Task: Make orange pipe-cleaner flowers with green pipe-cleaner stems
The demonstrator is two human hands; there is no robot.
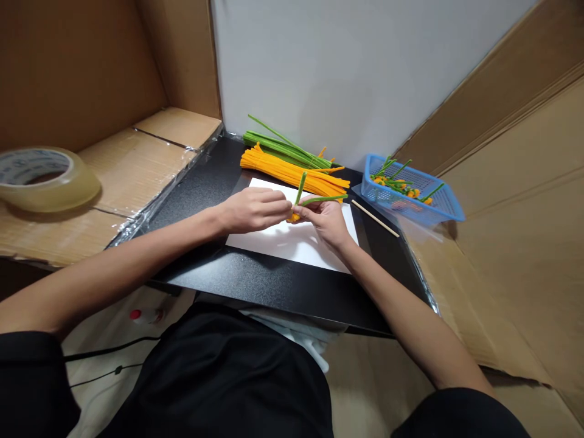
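Note:
Over a white sheet of paper point(292, 252), my two hands meet at a small piece made of pipe cleaners. Its orange pipe cleaner part point(294, 216) is pinched between my right hand's point(329, 224) thumb and fingers. A green pipe cleaner point(301, 188) sticks up from it, and another green length points right across my right fingers. My left hand point(260, 210) is closed, its fingertips against the left side of the same piece; what exactly they grip is partly hidden. Behind the hands lie a bundle of orange pipe cleaners point(287, 169) and a bundle of green pipe cleaners point(283, 149).
A blue plastic basket point(410, 210) with several orange and green pieces stands at the right. A thin wooden stick point(375, 218) lies on the black table point(219, 274) before it. A roll of clear tape point(68, 188) rests on cardboard at left. Cardboard walls flank both sides.

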